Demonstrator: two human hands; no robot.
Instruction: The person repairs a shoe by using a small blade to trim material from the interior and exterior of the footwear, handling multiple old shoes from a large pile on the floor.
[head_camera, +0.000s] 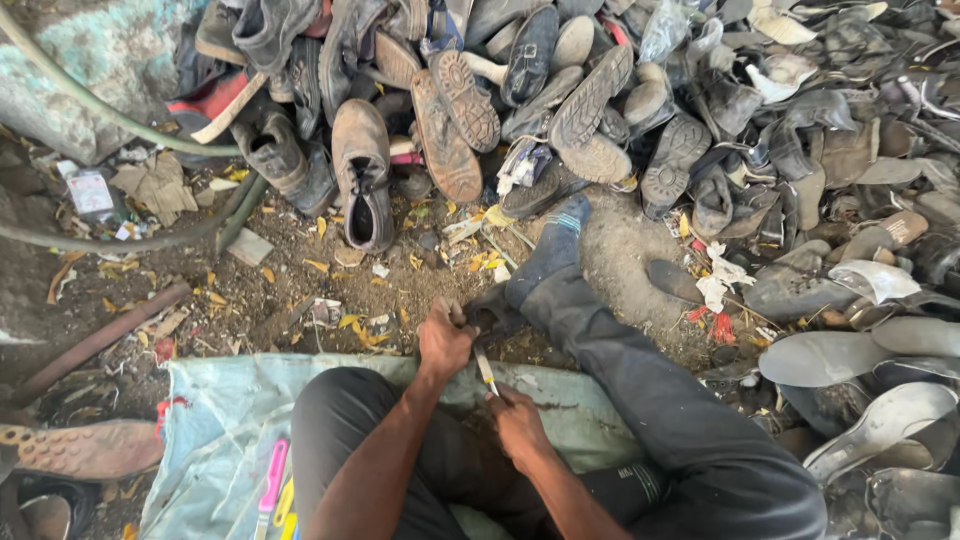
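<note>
The left hand (443, 343) is curled shut around a dark scrap of shoe material (478, 322), pinning it just beside the bent knee. The right hand (517, 422) sits close below it, fist closed on the handle of a short thin-bladed knife (486, 368) whose blade slants up towards the left hand; the two hands are near each other, almost touching along the blade. What exactly the blade tip meets is too small to tell.

The person sits on a pale blue-green woven sack cloth (215, 420) spread on the ground, with one leg in dark trousers (640, 370) stretched far and to the right, ending in a blue sock (562, 225). On the near left part of the cloth lie a pink plastic-handled tool (272, 480) and a yellow one (286, 503) side by side.

Beyond the cloth's far edge lies a strip of bare dirt strewn with yellow leaves (300, 290), the only open room. A heap of worn dark shoes and loose soles (620, 90) walls the far side and runs down the whole right side. A brown lace-up boot (362, 170) stands at the heap's near edge. At the left, a green hose (90, 100) curves past, and a rusty metal rod (100, 340) lies aslant on the ground.
</note>
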